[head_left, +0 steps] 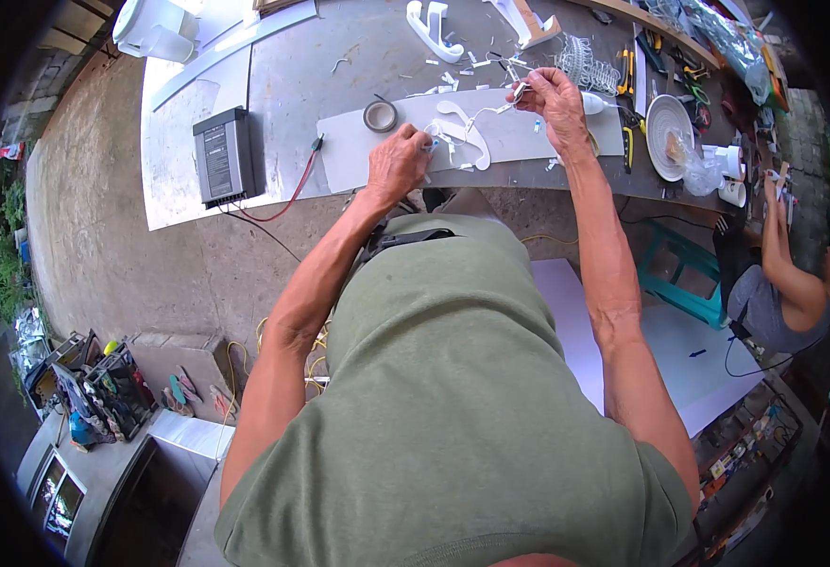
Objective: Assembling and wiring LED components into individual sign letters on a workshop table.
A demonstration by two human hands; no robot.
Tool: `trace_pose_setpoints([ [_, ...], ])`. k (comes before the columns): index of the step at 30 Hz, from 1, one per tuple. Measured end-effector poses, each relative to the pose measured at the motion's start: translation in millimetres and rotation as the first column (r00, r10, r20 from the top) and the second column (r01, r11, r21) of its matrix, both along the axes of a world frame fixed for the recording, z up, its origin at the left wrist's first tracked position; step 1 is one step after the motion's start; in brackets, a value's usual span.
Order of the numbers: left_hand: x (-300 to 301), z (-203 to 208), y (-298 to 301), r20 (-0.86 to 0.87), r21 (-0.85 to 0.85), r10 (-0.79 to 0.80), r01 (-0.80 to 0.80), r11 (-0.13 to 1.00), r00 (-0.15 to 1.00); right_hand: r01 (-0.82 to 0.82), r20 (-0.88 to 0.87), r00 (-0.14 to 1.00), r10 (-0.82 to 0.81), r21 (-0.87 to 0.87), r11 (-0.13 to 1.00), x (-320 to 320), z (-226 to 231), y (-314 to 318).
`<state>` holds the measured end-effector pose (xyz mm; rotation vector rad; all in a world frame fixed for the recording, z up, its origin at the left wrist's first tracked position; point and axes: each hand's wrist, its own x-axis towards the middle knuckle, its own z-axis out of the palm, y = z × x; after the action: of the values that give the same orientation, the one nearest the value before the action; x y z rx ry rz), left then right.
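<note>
Between my hands runs a thin white wire strung with small pale modules (pixel 504 109). My right hand (pixel 558 106) is raised over the table and pinches one part of this strand between thumb and fingertips. Lower and to the left, my left hand (pixel 400 163) is closed near the strand's other end; its fingertips hide most of what they hold. Beneath the strand lies a white curved piece (pixel 477 142), shaped like a letter, on a pale flat strip (pixel 349 156). Farther back rest another white curved piece (pixel 431 33) and a white angled piece (pixel 533 28).
A roll of tape (pixel 380 116), a black box with wires (pixel 225 158), a coil of clear strand (pixel 587 68), a white plate (pixel 668 128) and hand tools (pixel 628 146) lie on the table. Another person (pixel 781 293) sits at the right, by a teal stool (pixel 676 271).
</note>
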<state>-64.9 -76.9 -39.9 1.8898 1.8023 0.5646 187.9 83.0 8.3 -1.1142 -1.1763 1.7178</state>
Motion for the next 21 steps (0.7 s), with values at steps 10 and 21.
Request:
trace_pose_setpoints([
  [10,-15,10,-5,0.154,0.008,-0.032,0.031,0.999,0.988,0.057,-0.119,0.991,-0.057,-0.001,0.998,24,-7,28],
  [21,-26,13,-21,0.014,0.102,-0.004,0.003,0.995,1.000,0.121,-0.075,0.990,-0.122,-0.025,0.992,45,-19,33],
])
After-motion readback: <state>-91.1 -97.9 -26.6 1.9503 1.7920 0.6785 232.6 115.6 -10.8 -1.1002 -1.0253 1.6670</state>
